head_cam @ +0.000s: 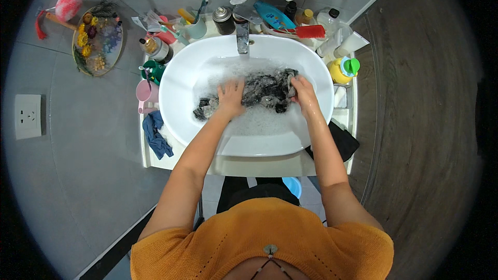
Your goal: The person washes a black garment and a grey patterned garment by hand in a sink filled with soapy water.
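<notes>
Soapy water with foam fills the bottom of a white oval washbasin (264, 146). In it lies a wet black-and-grey cloth (260, 87), bunched up and stretching from side to side. My left hand (232, 99) rests flat on the cloth's left part, fingers spread and partly in the foam. At the cloth's right end, my right hand (303, 91) pinches a grey fold between thumb and fingers. The metal faucet (242, 41) stands over the basin's far edge, between and beyond my hands.
Behind the basin stand a spray can (223, 21), a toothbrush cup (196, 28), a red brush (310, 31) and several bottles. A pink cup (147, 91) and blue cloth (156, 134) lie left. On the right are a yellow bottle (338, 72) and black cloth (342, 142).
</notes>
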Available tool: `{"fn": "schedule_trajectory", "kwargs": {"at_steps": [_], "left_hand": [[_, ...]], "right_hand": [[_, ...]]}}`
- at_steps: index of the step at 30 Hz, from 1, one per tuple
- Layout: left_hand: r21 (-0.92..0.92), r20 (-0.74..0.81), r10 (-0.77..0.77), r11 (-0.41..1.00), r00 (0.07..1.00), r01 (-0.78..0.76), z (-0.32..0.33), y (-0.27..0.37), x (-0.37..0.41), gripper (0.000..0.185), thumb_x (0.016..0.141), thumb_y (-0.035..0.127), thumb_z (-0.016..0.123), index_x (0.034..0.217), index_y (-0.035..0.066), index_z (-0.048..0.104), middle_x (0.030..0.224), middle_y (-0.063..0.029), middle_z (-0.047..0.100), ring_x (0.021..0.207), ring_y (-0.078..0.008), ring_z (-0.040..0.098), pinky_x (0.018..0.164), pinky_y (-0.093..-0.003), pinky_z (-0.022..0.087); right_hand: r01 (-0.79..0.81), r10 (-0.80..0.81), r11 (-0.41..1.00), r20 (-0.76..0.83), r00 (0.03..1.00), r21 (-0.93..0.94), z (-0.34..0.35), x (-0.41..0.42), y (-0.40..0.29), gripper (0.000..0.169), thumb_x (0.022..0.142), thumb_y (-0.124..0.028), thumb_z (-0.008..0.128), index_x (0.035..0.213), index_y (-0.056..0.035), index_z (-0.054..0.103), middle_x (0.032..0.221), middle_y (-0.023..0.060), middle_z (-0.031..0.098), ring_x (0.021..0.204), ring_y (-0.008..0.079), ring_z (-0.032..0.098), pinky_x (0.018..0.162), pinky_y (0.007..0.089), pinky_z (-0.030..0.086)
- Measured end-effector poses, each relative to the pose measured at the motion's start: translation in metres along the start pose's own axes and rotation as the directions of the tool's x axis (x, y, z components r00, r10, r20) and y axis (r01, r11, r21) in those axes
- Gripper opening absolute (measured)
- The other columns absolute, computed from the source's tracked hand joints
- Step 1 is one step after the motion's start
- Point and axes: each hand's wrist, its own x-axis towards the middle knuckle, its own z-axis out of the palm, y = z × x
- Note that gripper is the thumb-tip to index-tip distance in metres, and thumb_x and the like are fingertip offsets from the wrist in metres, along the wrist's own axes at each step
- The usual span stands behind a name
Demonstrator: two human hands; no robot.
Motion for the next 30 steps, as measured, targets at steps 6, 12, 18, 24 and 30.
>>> {"fn": "schedule_trajectory", "kwargs": {"at_steps": [6, 12, 18, 24, 30], "left_hand": [[-0.167, 0.121, -0.002, 0.986, 0.993, 0.022, 0.002, -0.006, 0.027, 0.088, 0.066, 0.018, 0.068, 0.141, 0.012, 0.021, 0.126, -0.0216, 0.045, 0.117, -0.0348, 0.046, 0.097, -0.0431, 0.038], [-0.602, 0.361, -0.058, 0.748, 0.931, 0.28, -0.017, -0.038, 0.016, 0.051, 0.076, 0.011, 0.058, 0.124, 0.001, 0.046, 0.09, -0.0155, 0.058, 0.084, -0.0282, 0.055, 0.082, -0.0352, 0.044], [-0.877, 0.406, 0.076, 0.314, 0.911, 0.364, -0.06, -0.032, -0.043, 0.042, 0.074, 0.002, 0.049, 0.116, -0.002, 0.053, 0.087, -0.0025, 0.055, 0.072, -0.0124, 0.046, 0.063, -0.027, 0.04], [-0.906, 0.417, 0.421, 0.266, 0.806, 0.33, -0.056, -0.045, -0.09, 0.031, 0.071, 0.002, 0.049, 0.099, 0.001, 0.062, 0.064, 0.0053, 0.05, 0.056, -0.0057, 0.04, 0.051, -0.0244, 0.032], [-0.892, 0.392, 0.338, 0.366, 0.855, 0.265, -0.034, -0.072, -0.083, 0.029, 0.079, 0.024, 0.062, 0.1, 0.004, 0.06, 0.086, -0.0004, 0.056, 0.077, -0.0076, 0.049, 0.064, -0.0245, 0.039]], "right_hand": [[-0.136, 0.395, 0.753, -0.277, 0.876, 0.644, 0.012, -0.039, 0.097, 0.035, 0.09, -0.021, 0.049, 0.124, -0.0127, 0.044, 0.118, 0.003, 0.048, 0.107, 0.0187, 0.047, 0.093, 0.0351, 0.037], [-0.435, 0.497, 0.391, 0.211, 0.842, 0.811, 0.058, -0.052, 0.113, 0.043, 0.093, -0.024, 0.043, 0.13, -0.0022, 0.036, 0.13, 0.011, 0.043, 0.119, 0.0284, 0.041, 0.103, 0.0449, 0.03], [-0.48, 0.36, 0.592, 0.32, 0.876, 0.647, 0.098, -0.021, 0.106, 0.062, 0.093, -0.052, 0.034, 0.134, -0.006, 0.035, 0.135, 0.0111, 0.042, 0.122, 0.0292, 0.04, 0.105, 0.0444, 0.028], [-0.407, 0.285, 0.535, 0.295, 0.912, 0.741, 0.106, 0.004, 0.083, 0.067, 0.084, -0.059, 0.047, 0.126, -0.0065, 0.048, 0.126, 0.0116, 0.051, 0.113, 0.0303, 0.05, 0.096, 0.0474, 0.039], [-0.35, 0.23, 0.634, 0.264, 0.937, 0.69, 0.115, -0.024, 0.024, 0.028, 0.079, -0.022, 0.065, 0.1, -0.005, 0.06, 0.097, 0.0086, 0.063, 0.09, 0.0259, 0.06, 0.084, 0.0438, 0.048]]}}
